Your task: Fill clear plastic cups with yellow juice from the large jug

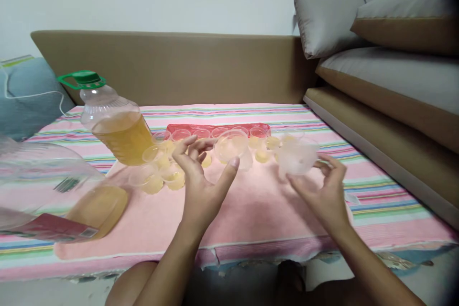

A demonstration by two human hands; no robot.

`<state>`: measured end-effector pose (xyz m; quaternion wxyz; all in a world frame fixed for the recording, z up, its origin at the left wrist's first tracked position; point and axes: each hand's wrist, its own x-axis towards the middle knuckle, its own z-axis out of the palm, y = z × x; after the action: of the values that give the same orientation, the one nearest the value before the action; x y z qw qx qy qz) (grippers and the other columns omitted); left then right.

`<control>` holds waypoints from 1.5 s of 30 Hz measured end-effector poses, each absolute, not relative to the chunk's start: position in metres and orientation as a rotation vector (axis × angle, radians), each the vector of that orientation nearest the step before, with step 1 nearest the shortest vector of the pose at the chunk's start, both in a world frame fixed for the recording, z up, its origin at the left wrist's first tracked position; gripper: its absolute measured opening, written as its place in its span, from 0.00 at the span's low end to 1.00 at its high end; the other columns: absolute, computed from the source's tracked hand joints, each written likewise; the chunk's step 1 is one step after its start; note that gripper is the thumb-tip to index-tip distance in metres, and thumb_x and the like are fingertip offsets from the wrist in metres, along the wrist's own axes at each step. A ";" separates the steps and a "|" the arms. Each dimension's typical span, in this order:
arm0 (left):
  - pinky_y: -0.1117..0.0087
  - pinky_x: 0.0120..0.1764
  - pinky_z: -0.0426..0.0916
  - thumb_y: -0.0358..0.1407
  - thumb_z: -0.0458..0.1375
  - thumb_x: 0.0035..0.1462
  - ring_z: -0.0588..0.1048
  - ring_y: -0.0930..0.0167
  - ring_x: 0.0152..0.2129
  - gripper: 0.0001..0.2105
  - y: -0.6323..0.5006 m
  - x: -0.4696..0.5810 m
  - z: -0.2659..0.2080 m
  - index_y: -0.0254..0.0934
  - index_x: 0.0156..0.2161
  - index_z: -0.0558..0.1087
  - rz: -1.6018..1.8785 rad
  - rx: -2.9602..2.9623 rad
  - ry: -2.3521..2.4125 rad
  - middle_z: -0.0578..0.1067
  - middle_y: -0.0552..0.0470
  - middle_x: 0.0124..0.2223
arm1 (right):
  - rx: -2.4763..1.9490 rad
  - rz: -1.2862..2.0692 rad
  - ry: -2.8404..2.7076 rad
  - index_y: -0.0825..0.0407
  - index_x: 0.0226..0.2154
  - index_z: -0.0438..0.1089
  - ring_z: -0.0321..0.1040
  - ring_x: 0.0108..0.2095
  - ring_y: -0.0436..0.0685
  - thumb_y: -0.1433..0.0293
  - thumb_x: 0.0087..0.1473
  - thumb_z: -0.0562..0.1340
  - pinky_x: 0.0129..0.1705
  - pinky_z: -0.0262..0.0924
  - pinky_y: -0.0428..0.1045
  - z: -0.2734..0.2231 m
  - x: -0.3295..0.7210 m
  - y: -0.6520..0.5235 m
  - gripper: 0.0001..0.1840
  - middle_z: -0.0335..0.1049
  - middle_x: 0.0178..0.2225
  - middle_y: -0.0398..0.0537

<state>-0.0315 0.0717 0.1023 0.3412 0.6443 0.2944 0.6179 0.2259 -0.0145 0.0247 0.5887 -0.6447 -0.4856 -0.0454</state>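
My left hand is curved around a clear plastic cup, thumb on the near side and fingertips at its left rim. Closed on another cloudy clear plastic cup is my right hand; that cup is tilted and blurred, and I cannot tell whether several are nested in it. Behind and left of my hands stand clear cups with yellow liquid. Further back, a row of clear cups stands before a red plastic wrapper.
A large bottle of yellow liquid with a green handle leans at the left. Nearer lies another big clear bottle with some yellow liquid. A pink cloth covers part of the striped sheet. Stacked cushions line the right side.
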 end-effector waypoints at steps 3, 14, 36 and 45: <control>0.47 0.63 0.62 0.40 0.67 0.62 0.70 0.63 0.57 0.32 0.071 -0.028 0.074 0.47 0.61 0.51 1.424 1.750 0.806 0.70 0.43 0.58 | -1.550 -0.268 -0.987 0.47 0.58 0.56 0.70 0.53 0.65 0.54 0.47 0.78 0.55 0.62 0.59 0.034 0.277 -0.011 0.45 0.58 0.62 0.61; 0.40 0.66 0.60 0.41 0.67 0.65 0.68 0.59 0.61 0.32 0.061 -0.012 0.031 0.46 0.63 0.51 1.153 1.822 0.791 0.67 0.40 0.61 | -1.774 -0.269 -0.436 0.45 0.47 0.48 0.72 0.47 0.69 0.71 0.32 0.83 0.54 0.61 0.63 0.013 0.395 0.002 0.51 0.66 0.41 0.49; 0.40 0.65 0.58 0.45 0.66 0.60 0.66 0.54 0.61 0.33 0.059 -0.010 0.026 0.44 0.63 0.54 0.944 1.924 0.916 0.67 0.41 0.62 | -1.892 -0.191 -0.332 0.44 0.46 0.51 0.73 0.45 0.65 0.59 0.32 0.84 0.52 0.64 0.58 -0.016 0.409 0.002 0.50 0.68 0.42 0.46; 0.39 0.64 0.60 0.45 0.68 0.58 0.66 0.53 0.61 0.35 0.058 -0.013 0.029 0.44 0.63 0.56 0.905 1.958 0.955 0.66 0.40 0.63 | -1.884 -0.205 -0.367 0.45 0.47 0.54 0.74 0.44 0.64 0.58 0.33 0.85 0.53 0.65 0.58 -0.030 0.418 0.002 0.49 0.71 0.42 0.46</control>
<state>-0.0129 0.0584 0.0288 0.3816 0.7672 0.3742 0.3545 0.4183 0.0022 -0.0296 0.5691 -0.8025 -0.1563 -0.0873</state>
